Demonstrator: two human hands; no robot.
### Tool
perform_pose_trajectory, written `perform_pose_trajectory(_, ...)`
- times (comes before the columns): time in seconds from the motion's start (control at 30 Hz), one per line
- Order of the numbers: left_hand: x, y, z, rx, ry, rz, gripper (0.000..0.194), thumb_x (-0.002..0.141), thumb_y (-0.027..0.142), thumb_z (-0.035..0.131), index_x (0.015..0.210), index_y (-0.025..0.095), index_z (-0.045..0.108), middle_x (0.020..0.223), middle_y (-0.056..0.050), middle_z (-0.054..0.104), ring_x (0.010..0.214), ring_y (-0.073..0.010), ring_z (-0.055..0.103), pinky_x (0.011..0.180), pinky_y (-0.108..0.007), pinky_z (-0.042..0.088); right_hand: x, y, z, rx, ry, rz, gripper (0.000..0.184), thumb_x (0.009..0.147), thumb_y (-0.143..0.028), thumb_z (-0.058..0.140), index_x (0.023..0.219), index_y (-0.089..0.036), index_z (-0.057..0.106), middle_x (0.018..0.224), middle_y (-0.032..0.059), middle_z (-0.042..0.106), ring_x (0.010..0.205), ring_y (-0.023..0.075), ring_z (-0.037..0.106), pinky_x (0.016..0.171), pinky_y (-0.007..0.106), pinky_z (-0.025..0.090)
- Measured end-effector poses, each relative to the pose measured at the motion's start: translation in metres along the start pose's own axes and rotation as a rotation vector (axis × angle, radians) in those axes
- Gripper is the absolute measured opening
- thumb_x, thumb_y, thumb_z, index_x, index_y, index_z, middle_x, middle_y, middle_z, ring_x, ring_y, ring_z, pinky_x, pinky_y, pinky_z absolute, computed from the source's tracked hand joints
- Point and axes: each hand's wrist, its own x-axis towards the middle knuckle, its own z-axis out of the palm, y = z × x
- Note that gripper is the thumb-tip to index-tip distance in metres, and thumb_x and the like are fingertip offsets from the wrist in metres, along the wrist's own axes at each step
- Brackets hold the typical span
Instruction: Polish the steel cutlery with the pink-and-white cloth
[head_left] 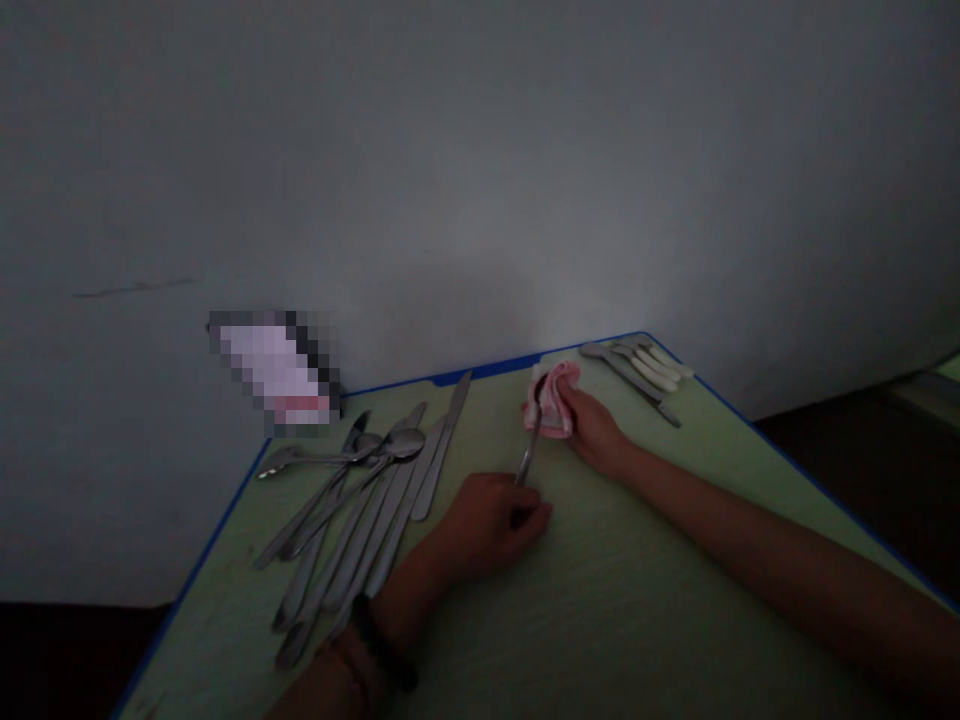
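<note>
My left hand point(499, 520) is closed on the handle of a metal spoon point(528, 455), which points up and away over the middle of the table. A pink and white cloth point(559, 405) is gripped in my right hand point(596, 425) and lies against the spoon's bowl end, partly covering it. Left of my left hand is a loose pile of metal cutlery, with table knives point(375, 525) side by side and spoons point(405, 444) lying across them. Beyond my right hand, several pieces with pale handles point(652, 368) and a dark metal piece of cutlery point(634, 378) lie near the far right corner.
The light green table point(600, 610) has a blue edge and stands against a grey wall point(480, 180). A phone-like object with a blurred screen point(274, 370) leans at the far left corner. Dark floor shows past both sides of the table.
</note>
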Motion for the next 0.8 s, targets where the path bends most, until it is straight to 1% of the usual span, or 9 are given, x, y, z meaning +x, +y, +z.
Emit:
perform_pose_trajectory(0.07, 0.0004, -0.0002, -0.0003, 0.0, -0.002, 0.001, 0.035, 0.087, 0.03, 0.043, 0.054, 0.016, 0.042, 0.05, 0.004, 0.04, 0.049, -0.0084, 0.039, 0.052, -0.022, 0.025, 0.0034, 0.0006, 0.0008, 0.097, 0.032, -0.015, 0.043, 0.078, -0.057, 0.053, 0.088, -0.017, 0.063, 0.082, 0.0061, 0.07, 0.079, 0.0197, 0.065, 0.08, 0.035, 0.05)
perform_pose_trajectory(0.17, 0.001, 0.0001, -0.0013, 0.001, -0.016, -0.004, 0.037, 0.087, 0.031, 0.042, 0.053, 0.016, 0.04, 0.048, 0.004, 0.037, 0.047, -0.0081, 0.036, 0.052, -0.023, 0.024, 0.0052, 0.0013, 0.0019, 0.116, 0.079, -0.027, 0.043, 0.078, -0.058, 0.051, 0.09, -0.018, 0.063, 0.086, 0.006, 0.07, 0.083, 0.0202, 0.065, 0.079, 0.036, 0.051)
perform_pose_trajectory(0.27, 0.0008, 0.0001, -0.0017, 0.0, -0.026, 0.009, 0.038, 0.087, 0.03, 0.041, 0.052, 0.016, 0.038, 0.048, 0.005, 0.034, 0.046, -0.0076, 0.034, 0.052, -0.024, 0.024, 0.0037, 0.0028, 0.0005, 0.074, 0.058, -0.047, 0.043, 0.078, -0.058, 0.052, 0.091, -0.018, 0.063, 0.088, 0.0063, 0.07, 0.084, 0.0206, 0.065, 0.079, 0.036, 0.051)
perform_pose_trajectory(0.4, -0.0005, -0.0008, -0.0013, 0.008, -0.032, 0.033, 0.039, 0.087, 0.029, 0.041, 0.051, 0.016, 0.038, 0.047, 0.005, 0.03, 0.045, -0.0072, 0.031, 0.051, -0.024, 0.023, 0.0003, 0.005, -0.0027, 0.001, 0.007, -0.07, 0.038, 0.076, -0.051, 0.059, 0.094, -0.018, 0.062, 0.087, 0.0057, 0.07, 0.078, 0.0195, 0.065, 0.08, 0.036, 0.05)
perform_pose_trajectory(0.6, -0.002, -0.0018, 0.001, 0.037, -0.028, 0.047, 0.038, 0.088, 0.029, 0.041, 0.052, 0.016, 0.044, 0.047, 0.004, 0.036, 0.046, -0.0083, 0.034, 0.052, -0.025, 0.023, -0.0025, 0.0048, -0.0022, -0.126, -0.012, -0.099, 0.036, 0.076, -0.049, 0.06, 0.095, -0.019, 0.061, 0.089, 0.0052, 0.069, 0.079, 0.0186, 0.065, 0.078, 0.035, 0.051)
perform_pose_trajectory(0.8, -0.0016, 0.0013, -0.0021, 0.031, -0.037, 0.026, 0.038, 0.088, 0.03, 0.042, 0.053, 0.016, 0.046, 0.048, 0.004, 0.039, 0.047, -0.0082, 0.037, 0.052, -0.023, 0.025, -0.0042, 0.0029, -0.0019, -0.172, -0.031, -0.124, 0.035, 0.078, -0.049, 0.058, 0.095, -0.018, 0.06, 0.089, 0.0059, 0.069, 0.078, 0.0178, 0.065, 0.076, 0.034, 0.051)
